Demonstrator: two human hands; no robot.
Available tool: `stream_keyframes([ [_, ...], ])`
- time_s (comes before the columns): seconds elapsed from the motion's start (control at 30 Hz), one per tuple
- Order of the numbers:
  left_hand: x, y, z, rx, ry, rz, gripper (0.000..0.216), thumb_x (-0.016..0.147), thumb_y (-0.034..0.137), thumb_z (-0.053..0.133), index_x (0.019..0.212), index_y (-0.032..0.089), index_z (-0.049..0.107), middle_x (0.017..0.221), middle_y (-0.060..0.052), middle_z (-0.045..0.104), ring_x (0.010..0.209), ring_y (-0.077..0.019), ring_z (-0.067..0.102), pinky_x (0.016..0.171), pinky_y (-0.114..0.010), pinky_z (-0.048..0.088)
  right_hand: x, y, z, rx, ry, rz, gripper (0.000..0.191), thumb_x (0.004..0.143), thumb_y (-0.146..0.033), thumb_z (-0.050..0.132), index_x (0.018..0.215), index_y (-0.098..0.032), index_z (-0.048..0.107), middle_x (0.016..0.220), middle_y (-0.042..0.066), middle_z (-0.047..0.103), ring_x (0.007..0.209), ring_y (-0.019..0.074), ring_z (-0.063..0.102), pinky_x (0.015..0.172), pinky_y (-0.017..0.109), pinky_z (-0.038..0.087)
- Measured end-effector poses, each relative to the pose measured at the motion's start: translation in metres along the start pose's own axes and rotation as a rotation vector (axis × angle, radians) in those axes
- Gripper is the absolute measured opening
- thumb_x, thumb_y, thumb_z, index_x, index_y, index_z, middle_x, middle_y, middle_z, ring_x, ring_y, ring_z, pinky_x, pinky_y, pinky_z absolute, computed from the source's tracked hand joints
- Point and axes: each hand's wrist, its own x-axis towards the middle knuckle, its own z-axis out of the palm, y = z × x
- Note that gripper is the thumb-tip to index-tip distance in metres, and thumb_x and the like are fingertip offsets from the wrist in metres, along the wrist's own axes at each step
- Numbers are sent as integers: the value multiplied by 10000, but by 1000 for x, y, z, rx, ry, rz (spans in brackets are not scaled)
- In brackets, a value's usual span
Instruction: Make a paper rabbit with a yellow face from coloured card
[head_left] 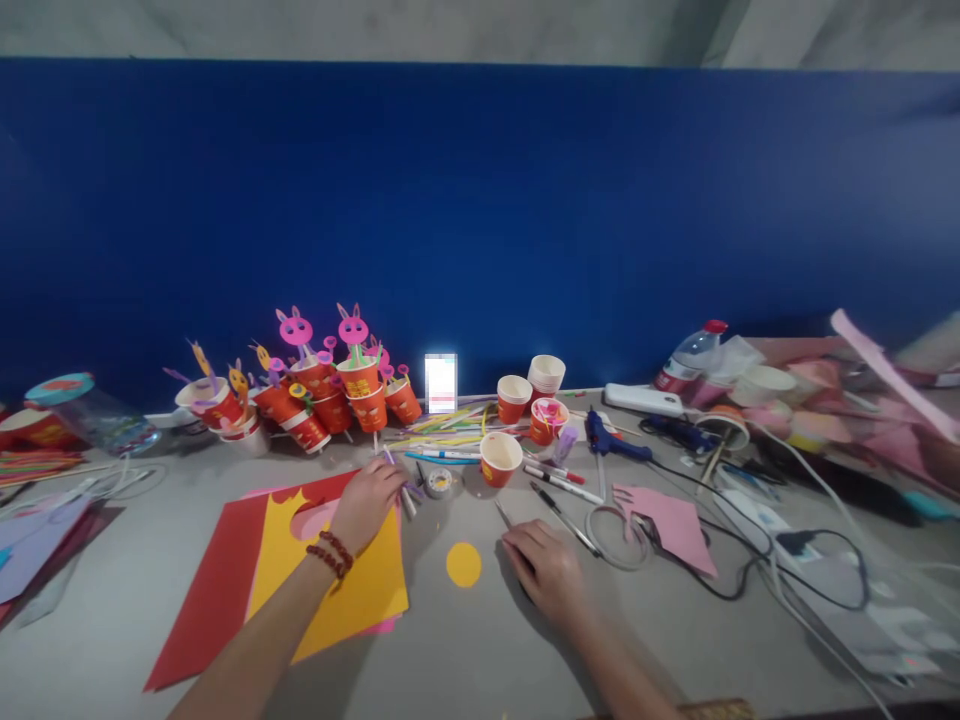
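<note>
My left hand (370, 505), with a beaded bracelet at the wrist, reaches over the top edge of a yellow sheet (367, 585). Its fingers are bent together beside a small purple strip and a pale stick (408, 502); what they grip is hidden. A red sheet (202, 590) lies partly under the yellow one, with pink paper at the edges. My right hand (546, 568) rests on the table with curled fingers. From under them pokes the tip of a slim, pointed grey tool (503, 513). Between my hands lies a yellow paper disc (463, 565).
Decorated red cups (364, 395) with pink bunny faces stand back left. A paper cup (500, 460) and a tape roll (439, 484) sit ahead. Rightward are pens (564, 518), pink paper (671, 528), a blue glue gun (615, 440) and cables. At far right, a pink strip (892, 375) is raised.
</note>
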Motion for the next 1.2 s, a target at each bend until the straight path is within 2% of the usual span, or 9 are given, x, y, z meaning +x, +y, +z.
stream_keyframes([
  [0.17,-20,13,-5,-41,60,3,282,962,171,434,1147,208,644,1166,-86,685,1099,-233,614,980,-421,503,0,2,-1,5,14,0,186,964,-172,469,948,-181,654,856,89,673,823,230,601,733,352,475],
  [0.33,-30,24,4,-76,86,-15,260,971,190,417,1110,191,638,1115,-88,697,1049,-203,658,919,-356,553,0,4,-1,7,43,-3,178,963,-171,474,952,-181,652,860,90,676,815,229,601,729,356,482],
  [0.5,-33,25,11,-82,89,-2,256,963,198,433,1117,191,637,1108,-93,699,1043,-220,663,908,-385,567,0,5,-3,-2,70,-8,164,956,-172,493,952,-186,656,855,90,680,814,232,609,733,360,494],
  [0.7,-40,33,0,-88,148,14,316,966,147,420,1213,195,611,1248,-123,632,1154,-233,608,967,-401,536,4,-9,-11,30,75,-3,182,950,-158,486,991,-190,660,890,99,691,840,244,614,749,377,495],
  [0.83,-42,54,-19,-150,285,68,327,957,116,451,1220,215,619,1238,-120,623,1103,-202,630,924,-331,551,12,-41,-13,242,23,35,185,951,-200,503,1056,-210,655,955,95,700,880,240,622,789,378,501],
  [0.97,-41,77,-35,-217,345,189,378,949,106,459,1288,224,580,1224,-121,631,1106,-202,624,922,-322,547,28,-78,-8,666,-80,291,247,940,-350,566,1126,-205,640,989,83,697,819,198,647,734,314,527],
  [1.03,-42,85,-37,-239,339,236,421,953,111,445,1348,232,528,1251,-130,616,1131,-213,610,926,-338,547,35,-92,-5,894,-156,371,277,911,-423,603,1051,-189,650,867,48,690,737,174,639,665,274,521],
  [1.1,-46,91,-36,-246,317,251,460,952,120,447,1390,256,485,1287,-129,596,1152,-225,599,939,-356,545,39,-102,-3,1019,-163,406,290,891,-463,618,933,-177,645,714,1,640,630,142,596,596,240,489],
  [1.2,-53,103,-33,-292,352,169,501,938,114,464,1395,320,468,1364,-110,540,1209,-254,567,964,-395,541,38,-111,-6,963,-70,399,297,917,-442,588,803,-173,640,640,-15,609,569,121,549,555,219,449],
])
